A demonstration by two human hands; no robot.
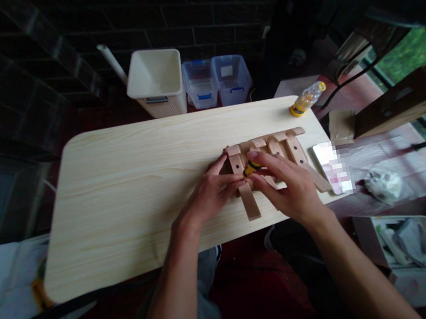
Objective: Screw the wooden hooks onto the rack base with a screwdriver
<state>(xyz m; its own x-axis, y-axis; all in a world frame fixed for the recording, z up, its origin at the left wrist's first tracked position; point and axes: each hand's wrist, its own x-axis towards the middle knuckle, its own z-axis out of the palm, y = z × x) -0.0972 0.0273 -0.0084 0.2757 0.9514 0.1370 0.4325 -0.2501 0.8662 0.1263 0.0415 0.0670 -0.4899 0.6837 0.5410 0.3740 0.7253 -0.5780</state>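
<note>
1. Dark brick walls are seen beyond a pale wooden tabletop [121, 197]. Past its far edge, a white square bin [156, 81] and two clear plastic boxes with blue handles [216, 82] are lined up side by side.
2. Pale contents seem to be held in the clear plastic boxes, though little can be made out in the dim light.
3. Near the far right corner of the tabletop, a plastic bottle with a yellow cap [308, 98] is laid on its side.
4. A slatted wooden frame [268, 158] is laid flat near the right edge, with a blurred phone [332, 168] just beside it.
5. The right hand's [283, 185] fingers are bent closed on a yellow-and-black tool handle [251, 168] above the frame.
6. The left hand's [207, 196] fingers are half curled against a slat, beside the handle; whether it is gripped by them cannot be told.
7. Off the near right corner, a cardboard box [405, 257] is filled with white and grey packages.
</note>
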